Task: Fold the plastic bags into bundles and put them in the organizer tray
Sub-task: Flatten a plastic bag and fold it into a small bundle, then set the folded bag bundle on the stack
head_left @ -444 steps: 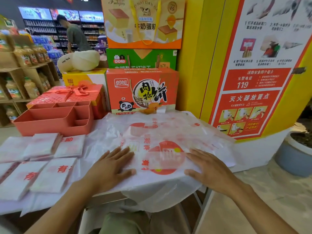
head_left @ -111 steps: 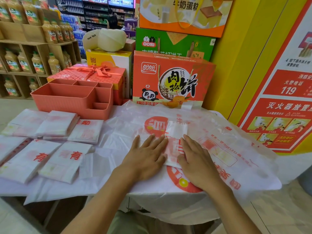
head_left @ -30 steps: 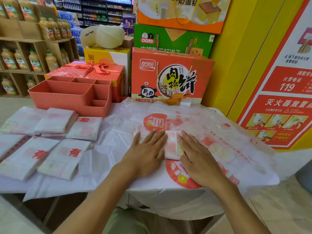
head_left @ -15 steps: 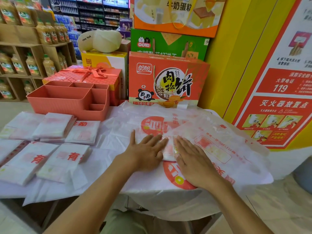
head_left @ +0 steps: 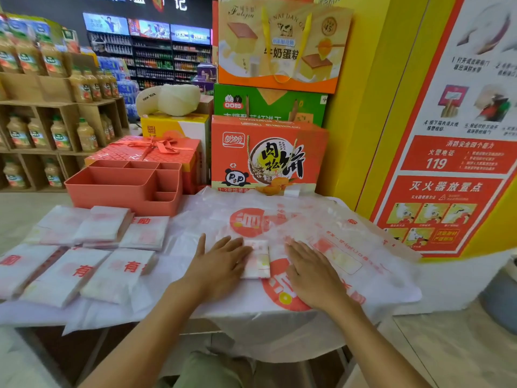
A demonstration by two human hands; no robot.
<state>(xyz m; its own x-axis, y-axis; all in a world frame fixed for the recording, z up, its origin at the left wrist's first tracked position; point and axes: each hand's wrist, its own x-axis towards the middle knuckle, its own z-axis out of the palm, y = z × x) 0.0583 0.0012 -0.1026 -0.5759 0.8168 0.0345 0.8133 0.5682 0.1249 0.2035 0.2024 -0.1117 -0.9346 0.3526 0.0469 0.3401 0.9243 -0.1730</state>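
A small folded bag bundle [head_left: 258, 260], white with red print, lies on top of spread-out plastic bags [head_left: 349, 247] at the table's middle. My left hand [head_left: 221, 264] lies flat with straight fingers, its fingertips on the bundle's left edge. My right hand [head_left: 310, 273] lies flat on the spread bags just right of the bundle, a small gap between them. The coral organizer tray [head_left: 126, 189], with several compartments that look empty, stands at the back left. Several folded bundles [head_left: 112, 273] lie in rows on the left.
Behind the table stand an orange snack box [head_left: 268, 155], a red gift box with a ribbon [head_left: 151, 149] and stacked cartons. Shelves of juice bottles [head_left: 53, 130] fill the left. A yellow pillar with a red poster [head_left: 447, 163] is at the right.
The bundle has been folded smaller between my hands. My right hand has slid off it to the right. The view has tilted upward.
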